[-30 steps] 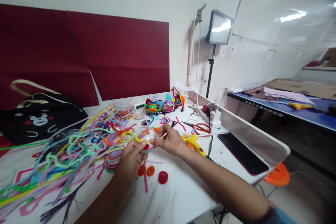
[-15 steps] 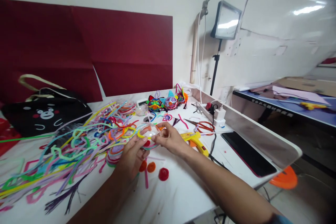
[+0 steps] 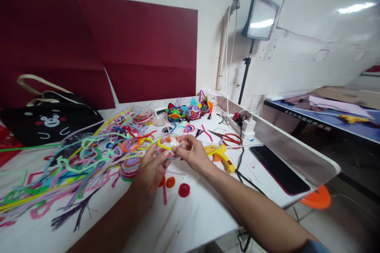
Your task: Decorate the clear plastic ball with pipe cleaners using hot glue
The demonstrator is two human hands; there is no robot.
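A clear round ball [image 3: 172,140] with yellow, red and other coloured fuzzy strips on it is held between my two hands above the white table [image 3: 208,213]. My left hand [image 3: 152,164] wraps round its left and lower side, thumb on the front. At its right side my right hand [image 3: 191,152] pinches the yellow strip or the ball's edge; the fingertips partly hide it. Below lie a red coil [image 3: 184,190], an orange coil [image 3: 170,182] and a pink strip [image 3: 165,194].
Tangled pipe cleaners [image 3: 80,166] cover the left side. Decorated balls [image 3: 193,112] stand behind. Scissors [image 3: 230,138], a yellow glue gun [image 3: 224,158], a power strip [image 3: 234,120] and a phone [image 3: 279,169] are on the right. A black bag [image 3: 50,120] is far left.
The view has shifted slightly. My left thumb has moved across the ball's front, the ball has turned a little, and the red piece seen on its front is now hidden.
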